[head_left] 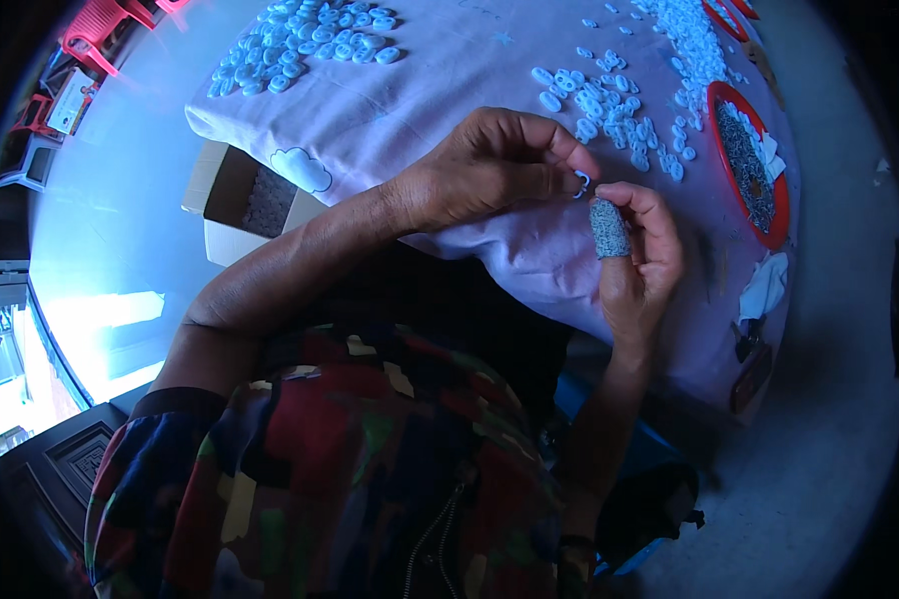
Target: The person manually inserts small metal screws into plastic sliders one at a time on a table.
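My left hand [494, 165] and my right hand [637, 262] meet over the near edge of a table covered with a pale cloth [420, 110]. Together their fingertips pinch one small white ring-shaped plastic piece [581, 183]. A grey knitted cot [608, 229] covers my right thumb. Just beyond the hands lies a loose heap of the same white pieces [609, 105]. A second, larger heap [305, 45] sits at the far left of the cloth.
A red tray [774, 215] holding dark small parts and white scraps sits at the right. An open cardboard box [245, 205] stands on the floor below the table's left corner. Red plastic stools [95, 35] are at the top left.
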`<state>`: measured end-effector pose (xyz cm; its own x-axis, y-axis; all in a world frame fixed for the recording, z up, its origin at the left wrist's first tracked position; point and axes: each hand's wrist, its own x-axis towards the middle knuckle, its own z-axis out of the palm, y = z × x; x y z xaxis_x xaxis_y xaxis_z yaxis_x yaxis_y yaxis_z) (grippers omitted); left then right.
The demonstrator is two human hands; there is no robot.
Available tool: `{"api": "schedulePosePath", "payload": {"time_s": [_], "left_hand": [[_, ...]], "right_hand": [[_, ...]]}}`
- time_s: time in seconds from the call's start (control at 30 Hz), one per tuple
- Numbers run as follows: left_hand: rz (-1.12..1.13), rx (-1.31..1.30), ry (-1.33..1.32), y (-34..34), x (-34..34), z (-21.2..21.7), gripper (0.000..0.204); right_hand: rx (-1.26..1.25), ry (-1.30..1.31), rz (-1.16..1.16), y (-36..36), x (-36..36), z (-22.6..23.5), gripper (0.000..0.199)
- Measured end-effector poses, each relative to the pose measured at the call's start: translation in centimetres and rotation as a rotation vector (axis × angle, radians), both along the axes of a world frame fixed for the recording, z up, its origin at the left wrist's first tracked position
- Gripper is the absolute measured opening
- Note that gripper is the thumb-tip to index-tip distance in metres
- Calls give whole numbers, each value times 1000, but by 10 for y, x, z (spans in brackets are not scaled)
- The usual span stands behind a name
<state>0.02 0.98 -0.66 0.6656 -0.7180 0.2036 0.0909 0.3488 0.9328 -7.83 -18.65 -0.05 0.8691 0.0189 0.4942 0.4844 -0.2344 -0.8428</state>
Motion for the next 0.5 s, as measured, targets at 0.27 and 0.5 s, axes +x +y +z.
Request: {"api": "schedulePosePath", "payload": {"time_s": [0.27,0.5], "left_hand": [[34,-44,-50,-4,-1,-5,21],[38,-7,-112,-4,-1,-5,20]], "right_hand": [[-22,56,-18,0,-3,4,23],[30,44,-34,2,-2,2,22]]}}
